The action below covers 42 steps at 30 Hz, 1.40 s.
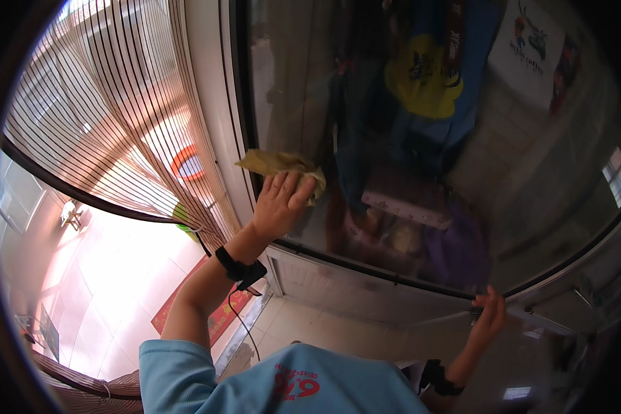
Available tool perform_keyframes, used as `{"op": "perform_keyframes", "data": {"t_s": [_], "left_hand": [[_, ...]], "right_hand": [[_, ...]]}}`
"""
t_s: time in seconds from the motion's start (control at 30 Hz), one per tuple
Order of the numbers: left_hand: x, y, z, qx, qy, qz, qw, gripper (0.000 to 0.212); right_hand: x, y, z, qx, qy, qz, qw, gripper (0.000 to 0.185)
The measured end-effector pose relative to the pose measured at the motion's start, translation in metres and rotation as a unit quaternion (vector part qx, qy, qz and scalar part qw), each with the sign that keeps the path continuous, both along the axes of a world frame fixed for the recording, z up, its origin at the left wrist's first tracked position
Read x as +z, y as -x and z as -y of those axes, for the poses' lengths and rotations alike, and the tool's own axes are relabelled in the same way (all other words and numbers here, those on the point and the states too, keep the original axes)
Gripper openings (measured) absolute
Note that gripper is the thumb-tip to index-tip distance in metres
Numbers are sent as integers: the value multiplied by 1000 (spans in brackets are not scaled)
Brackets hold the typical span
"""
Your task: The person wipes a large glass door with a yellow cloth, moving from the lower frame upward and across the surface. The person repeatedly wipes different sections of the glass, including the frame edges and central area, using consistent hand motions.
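Observation:
A crumpled yellow-brown cloth [282, 159] is under the fingers of my left hand [284, 199], which presses it against a dark glass pane [300, 103] near the pane's left edge. One end of the cloth sticks out past the fingers over the black-edged frame. My right hand [490, 313] is raised by the lower frame edge [434, 292], with its fingers partly bent and slightly apart. I see nothing held in it; whether the fingertips touch the frame cannot be made out.
Through or in the glass appear a yellow item [424, 77], a white bag [528, 52] with writing, a pale pink box [409, 207] and a purple bag [455, 243]. To the left hangs a striped curtain [119, 103]. A red mat [227, 310] lies by the doorway; a thin cable [243, 323] trails from my left wrist.

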<state>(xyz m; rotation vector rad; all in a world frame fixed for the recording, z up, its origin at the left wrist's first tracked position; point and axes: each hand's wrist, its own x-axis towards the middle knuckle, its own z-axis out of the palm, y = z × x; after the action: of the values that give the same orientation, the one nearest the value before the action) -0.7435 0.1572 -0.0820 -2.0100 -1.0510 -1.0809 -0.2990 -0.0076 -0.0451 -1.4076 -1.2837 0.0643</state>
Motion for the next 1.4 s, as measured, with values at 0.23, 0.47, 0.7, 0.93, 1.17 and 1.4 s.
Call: {"op": "perform_keyframes", "data": {"t_s": [0.23,0.47,0.7,0.93,1.17,1.4], "left_hand": [[-136,25,27,-60,124,-311,940,41],[-120,44,20,-19,155,-225,962,50],[52,2,3,29,-65,30,997,62],[80,-47,-1,-91,-41,-64,993,65],[-104,-38,1,-146,-10,-379,914,40],[-11,-35,3,-138,7,-261,955,36]], "right_hand": [[4,18,-2,18,-1,-7,1000,24],[-3,28,4,19,3,27,999,24],[-12,26,12,1,13,39,999,24],[-3,27,12,20,-2,6,1000,25],[-1,-7,23,18,-18,14,1000,22],[3,-40,35,-16,-12,22,1000,24]]}}
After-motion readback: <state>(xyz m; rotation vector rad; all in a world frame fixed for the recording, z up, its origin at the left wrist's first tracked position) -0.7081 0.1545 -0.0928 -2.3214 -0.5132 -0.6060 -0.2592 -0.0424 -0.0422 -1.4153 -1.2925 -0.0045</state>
